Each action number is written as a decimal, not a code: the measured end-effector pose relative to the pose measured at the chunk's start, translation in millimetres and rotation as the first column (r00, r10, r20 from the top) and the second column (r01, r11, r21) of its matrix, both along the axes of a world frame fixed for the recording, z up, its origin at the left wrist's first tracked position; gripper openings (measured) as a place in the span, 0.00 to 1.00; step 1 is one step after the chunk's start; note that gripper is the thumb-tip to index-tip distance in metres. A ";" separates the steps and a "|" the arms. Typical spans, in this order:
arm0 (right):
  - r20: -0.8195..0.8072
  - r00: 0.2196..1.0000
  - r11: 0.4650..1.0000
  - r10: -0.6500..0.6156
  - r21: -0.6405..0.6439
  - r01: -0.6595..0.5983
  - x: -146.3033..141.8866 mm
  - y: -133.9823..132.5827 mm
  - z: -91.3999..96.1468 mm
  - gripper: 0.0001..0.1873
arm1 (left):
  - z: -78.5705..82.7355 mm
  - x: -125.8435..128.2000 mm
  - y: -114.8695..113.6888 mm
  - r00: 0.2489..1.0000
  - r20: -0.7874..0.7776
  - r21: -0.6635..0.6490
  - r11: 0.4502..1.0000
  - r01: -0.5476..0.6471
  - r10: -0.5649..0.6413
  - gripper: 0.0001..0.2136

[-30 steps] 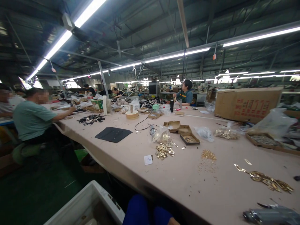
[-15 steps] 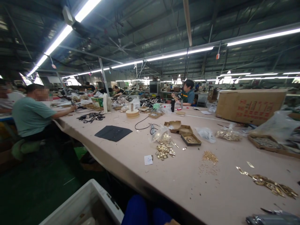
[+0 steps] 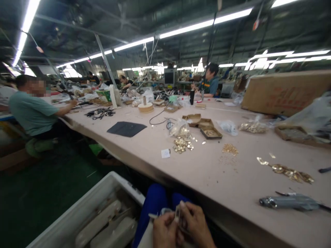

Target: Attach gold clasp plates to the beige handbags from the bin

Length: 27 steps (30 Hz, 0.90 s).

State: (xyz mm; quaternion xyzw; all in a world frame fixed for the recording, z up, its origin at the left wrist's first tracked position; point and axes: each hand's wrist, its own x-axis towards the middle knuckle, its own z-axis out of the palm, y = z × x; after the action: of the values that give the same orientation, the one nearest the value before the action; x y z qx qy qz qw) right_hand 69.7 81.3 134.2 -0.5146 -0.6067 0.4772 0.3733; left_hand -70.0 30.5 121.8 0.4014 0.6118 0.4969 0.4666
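My left hand [image 3: 164, 230] and my right hand [image 3: 196, 222] are close together over my lap, at the bottom of the view. Between their fingers is a small, pale rectangular piece with an opening [image 3: 177, 213]; its exact kind is blurred. My right thumb and fingers pinch it. The left fingers are closed at its lower side, next to a beige piece [image 3: 146, 237] that reaches down out of view. On the table to the right lies a grey cylindrical power tool [image 3: 289, 202]. Gold-coloured slotted metal plates [image 3: 291, 172] lie heaped behind it.
A white crate [image 3: 77, 210] holding beige padded pieces [image 3: 111, 230] stands left of my legs. On the table [image 3: 196, 179] are more gold plates [image 3: 181, 144], tiny gold parts [image 3: 230, 148], small cardboard boxes [image 3: 210, 132] and a black sheet [image 3: 126, 128]. Co-workers sit left and across.
Both my hands have come into view with the small piece between them. The view has tilted down, showing more of the crate and the grey tool.
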 end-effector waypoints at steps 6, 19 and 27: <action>-0.140 0.989 0.986 0.054 -0.151 -0.075 2.1 3.6 -17.8 0.24 | -1.7 9.0 -0.5 0.986 0.168 0.018 1.000 0.007 -0.010 0.13; -0.212 0.977 0.965 0.004 -0.256 -0.059 -3.0 9.8 -24.1 0.25 | -2.3 0.3 1.9 0.946 0.304 0.018 0.994 0.111 -0.112 0.15; -0.183 0.983 0.966 0.010 -0.251 -0.057 -6.7 10.9 -35.8 0.25 | -6.7 1.6 0.8 0.966 0.259 -0.053 0.998 0.029 -0.014 0.17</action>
State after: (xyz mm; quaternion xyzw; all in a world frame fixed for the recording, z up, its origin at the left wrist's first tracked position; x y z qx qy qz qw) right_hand 63.0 92.2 98.4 -0.5027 -0.5126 0.6022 0.3492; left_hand -68.4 31.4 115.2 0.3265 0.5551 0.5224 0.5589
